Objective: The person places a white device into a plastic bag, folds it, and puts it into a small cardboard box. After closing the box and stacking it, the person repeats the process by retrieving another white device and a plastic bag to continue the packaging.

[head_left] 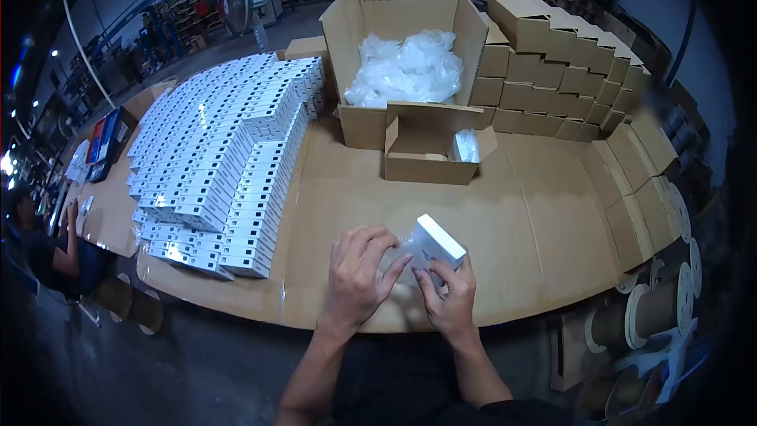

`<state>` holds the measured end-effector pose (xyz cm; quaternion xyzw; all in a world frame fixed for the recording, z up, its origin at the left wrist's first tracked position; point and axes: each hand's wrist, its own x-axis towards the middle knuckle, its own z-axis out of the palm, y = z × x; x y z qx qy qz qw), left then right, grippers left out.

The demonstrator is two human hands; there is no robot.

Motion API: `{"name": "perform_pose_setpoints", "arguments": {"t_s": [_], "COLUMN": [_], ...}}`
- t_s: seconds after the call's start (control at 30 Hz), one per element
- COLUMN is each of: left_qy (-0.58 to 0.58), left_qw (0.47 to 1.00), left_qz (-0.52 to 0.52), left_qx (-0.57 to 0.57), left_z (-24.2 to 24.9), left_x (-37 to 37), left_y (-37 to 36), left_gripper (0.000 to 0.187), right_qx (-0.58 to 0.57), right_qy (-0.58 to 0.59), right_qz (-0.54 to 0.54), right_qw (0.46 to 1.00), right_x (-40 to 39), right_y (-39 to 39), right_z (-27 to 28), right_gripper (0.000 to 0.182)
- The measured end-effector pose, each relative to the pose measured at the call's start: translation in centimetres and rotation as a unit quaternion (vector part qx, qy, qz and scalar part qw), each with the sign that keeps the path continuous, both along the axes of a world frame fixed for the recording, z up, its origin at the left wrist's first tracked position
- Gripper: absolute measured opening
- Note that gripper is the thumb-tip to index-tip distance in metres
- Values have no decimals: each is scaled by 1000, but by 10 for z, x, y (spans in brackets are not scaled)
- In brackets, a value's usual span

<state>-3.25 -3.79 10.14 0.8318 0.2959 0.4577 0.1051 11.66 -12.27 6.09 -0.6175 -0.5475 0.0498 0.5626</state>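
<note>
My right hand grips a small white box from below and the right, thumb on its printed face. The box is tilted above the tabletop. At the box's left edge is a clear plastic bag, faint and partly hidden. My left hand is beside it, with curled fingers and the thumb reaching to the plastic. Beyond my hands stands an open small carton with a plastic-wrapped white box inside at its right end.
Stacked white boxes fill the left of the cardboard-covered table. A large open carton of clear plastic bags stands at the back. Brown cartons are piled back right. Spools stand at right. Another person is far left.
</note>
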Motion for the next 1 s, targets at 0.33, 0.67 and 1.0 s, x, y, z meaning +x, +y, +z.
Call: {"name": "perform_pose_setpoints", "arguments": {"t_s": [0.33, 0.67, 1.0], "left_qy": [64, -339, -254], "left_qw": [963, 918, 832], "left_qz": [-59, -72, -138], "left_qx": [-254, -195, -473], "left_z": [0, -47, -68], "left_x": [-3, -7, 4], "left_y": [11, 25, -17], "left_gripper": [15, 57, 54], "right_qx": [-153, -179, -152], "right_qy": [-6, 152, 107], "right_qz": [99, 120, 102], "right_qw": [983, 965, 977], "right_x": [25, 38, 22], "right_y": [-17, -21, -16], "right_z": [-3, -25, -21], "right_gripper": [12, 13, 13]}}
